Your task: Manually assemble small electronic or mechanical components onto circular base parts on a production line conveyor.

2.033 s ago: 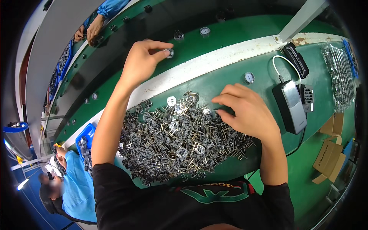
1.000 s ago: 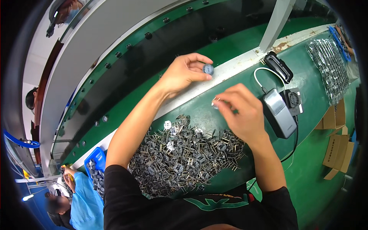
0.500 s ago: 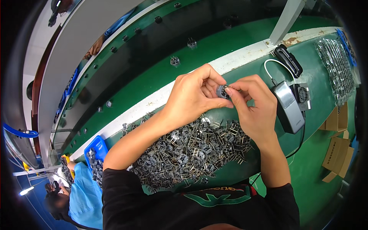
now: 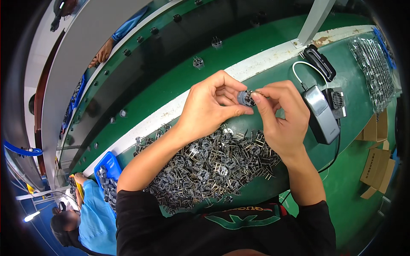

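Above the pile, my left hand is closed round a small round grey-and-black plug part, held between thumb and fingers. My right hand pinches the part's right side, where thin metal shows at the fingertips; whether this is a pin or a separate piece I cannot tell. Below both hands a heap of small black plug inserts with metal pins covers the green tabletop.
Beyond a white ledge runs a green conveyor belt with spaced plug parts. At right lie a power bank, a black case and bagged parts. A blue bin and co-worker in blue are left.
The plug part has shifted slightly left and turned in my fingers, showing more of its face. Parts on the belt have moved slightly up and right. A co-worker's hand across the belt shows more.
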{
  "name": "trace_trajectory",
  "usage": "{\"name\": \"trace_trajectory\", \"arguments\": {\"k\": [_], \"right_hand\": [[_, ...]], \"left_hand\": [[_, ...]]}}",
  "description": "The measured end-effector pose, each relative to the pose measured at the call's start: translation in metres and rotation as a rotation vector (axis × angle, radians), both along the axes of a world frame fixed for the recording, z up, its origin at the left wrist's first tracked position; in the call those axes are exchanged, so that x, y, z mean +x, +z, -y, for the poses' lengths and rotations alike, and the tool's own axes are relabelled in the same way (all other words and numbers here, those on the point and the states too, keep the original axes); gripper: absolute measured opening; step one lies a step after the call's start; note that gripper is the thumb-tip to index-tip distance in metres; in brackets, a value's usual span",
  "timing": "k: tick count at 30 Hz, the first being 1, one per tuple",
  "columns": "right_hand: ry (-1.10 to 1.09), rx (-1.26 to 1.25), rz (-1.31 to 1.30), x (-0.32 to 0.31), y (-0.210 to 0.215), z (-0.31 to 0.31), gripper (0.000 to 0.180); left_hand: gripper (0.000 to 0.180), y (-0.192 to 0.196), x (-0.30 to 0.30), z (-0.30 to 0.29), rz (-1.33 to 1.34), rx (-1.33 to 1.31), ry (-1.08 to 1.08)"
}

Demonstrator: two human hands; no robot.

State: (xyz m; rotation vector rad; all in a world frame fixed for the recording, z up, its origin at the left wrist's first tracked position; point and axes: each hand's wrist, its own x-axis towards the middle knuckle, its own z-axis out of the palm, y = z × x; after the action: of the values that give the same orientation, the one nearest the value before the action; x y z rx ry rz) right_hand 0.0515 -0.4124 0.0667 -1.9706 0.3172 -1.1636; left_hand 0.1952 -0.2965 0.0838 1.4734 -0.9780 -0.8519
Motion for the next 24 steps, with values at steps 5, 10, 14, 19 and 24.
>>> {"name": "trace_trajectory", "arguments": {"k": [5,10,14,19,24], "right_hand": [[0.001,-0.043,-0.052,0.001,-0.001,-0.002,0.009],[-0.030,-0.084,-0.048,0.002,-0.004,-0.005,0.010],[-0.048,-0.141,-0.051,0.002,-0.007,-0.007,0.012],[0.201,-0.131,-0.286,-0.003,-0.007,0.004,0.016],[0.437,-0.314,-0.684,-0.015,-0.003,0.011,0.024]], "left_hand": [[0.035,0.001,-0.001,0.000,-0.035,-0.013,0.010],[0.035,0.005,0.000,-0.002,-0.007,-0.002,-0.014],[0.032,0.011,0.001,-0.005,-0.060,0.018,-0.025],[0.022,0.001,0.030,-0.013,-0.103,0.137,0.014],[0.022,-0.025,0.107,-0.031,0.445,0.351,0.363]]}}
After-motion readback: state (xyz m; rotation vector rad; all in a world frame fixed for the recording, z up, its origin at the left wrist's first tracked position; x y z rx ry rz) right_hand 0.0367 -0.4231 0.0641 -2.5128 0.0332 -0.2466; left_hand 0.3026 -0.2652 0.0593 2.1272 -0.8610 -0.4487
